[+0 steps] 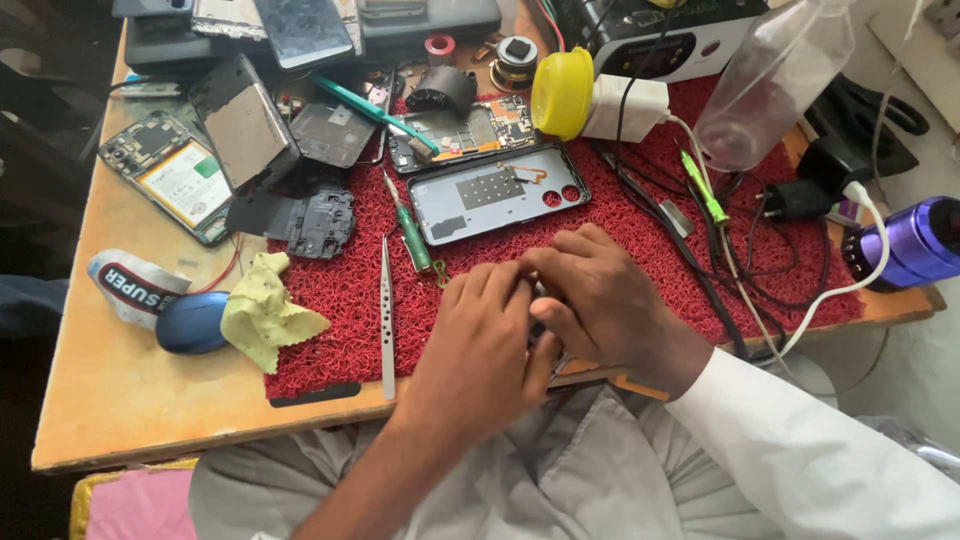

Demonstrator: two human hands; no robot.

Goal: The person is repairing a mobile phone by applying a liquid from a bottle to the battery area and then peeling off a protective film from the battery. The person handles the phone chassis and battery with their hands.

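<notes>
Where hands (545,320) meet — hidden part.

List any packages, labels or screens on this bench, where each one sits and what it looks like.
Crumpled pouch: left table edge, white with a dark band and red trim.
Battery label: on the opened phone at the left, white rectangle with a green patch.
Phone screen: top centre, dark glass, unlit.
Display window: on the white device at the top, dark oval.

Rough red looped-plastic mat (620,250), matt wooden surface (110,390), shiny metal tweezers (386,310), soft yellow cloth (262,312), grey matt plastic phone back (497,192).
</notes>
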